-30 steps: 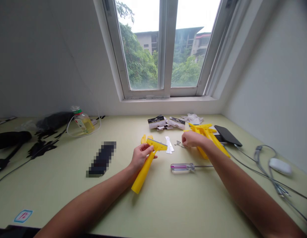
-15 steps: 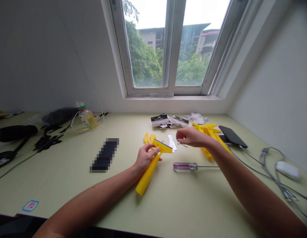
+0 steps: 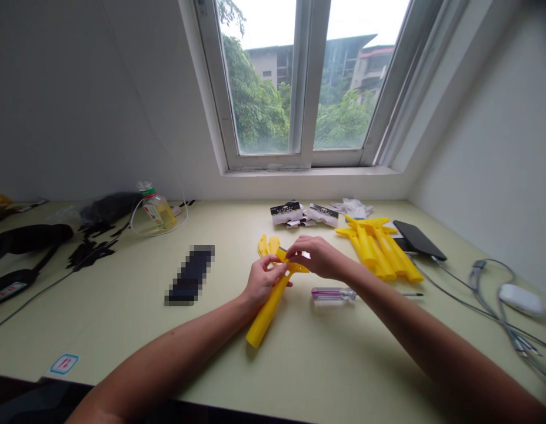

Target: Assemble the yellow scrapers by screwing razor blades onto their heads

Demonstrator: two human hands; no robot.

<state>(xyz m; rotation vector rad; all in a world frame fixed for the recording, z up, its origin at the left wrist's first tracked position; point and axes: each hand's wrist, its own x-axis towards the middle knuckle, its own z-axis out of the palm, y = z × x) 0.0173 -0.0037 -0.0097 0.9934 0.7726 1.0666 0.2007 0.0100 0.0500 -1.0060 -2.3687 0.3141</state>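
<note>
And here we are over the pale surface (image 3: 237, 365), both hands meeting at one yellow scraper (image 3: 268, 312), right in the middle! The left hand (image 3: 265, 281) has it pinched at the neck, thumb on top, the thick handle slanting down toward the person. Up at the head, the right hand (image 3: 315, 257) bunches its fingertips close together, touching the scraper; whether anything tiny sits between them, I can't tell from here. Those fingers cover much of the head, too.

Just beyond, small yellow pieces (image 3: 268, 244) lie on the surface. Below the right wrist, there's the screwdriver (image 3: 333, 294), clear handle with a purple streak, its shaft passing behind the forearm, tip showing out the far side. Over to the right, a cluster of yellow handles (image 3: 379, 248) lies side by side, a dark phone (image 3: 419, 239) near them. At the back, black-and-white packaging (image 3: 286, 213) sits below the window (image 3: 306, 88).
</note>
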